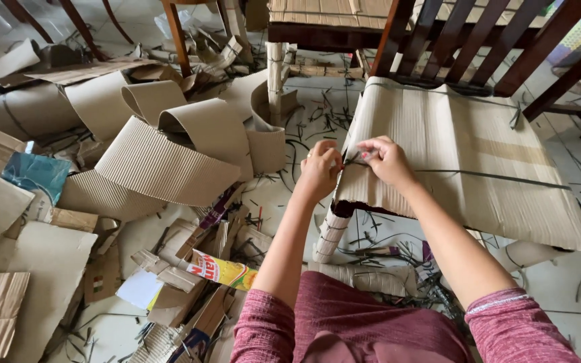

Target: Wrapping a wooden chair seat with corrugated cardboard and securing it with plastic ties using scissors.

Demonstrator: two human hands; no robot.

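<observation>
A dark wooden chair stands in front of me, its seat wrapped in corrugated cardboard [465, 154]. A thin dark strap [492, 176] runs across the wrapped seat to its left edge. My left hand [319, 171] and my right hand [386, 160] meet at that left edge, both pinching the end of the strap between fingertips. The chair's front leg [331, 232] is wrapped in cardboard strips. The chair's slatted back [465, 40] rises at the far side.
Curled sheets of corrugated cardboard [169, 154] lie heaped on the floor to the left, with flat cardboard pieces [28, 269], a yellow wrapper [226, 271] and cut strap bits scattered around. Other chair legs [176, 33] and a second wrapped chair [331, 17] stand behind.
</observation>
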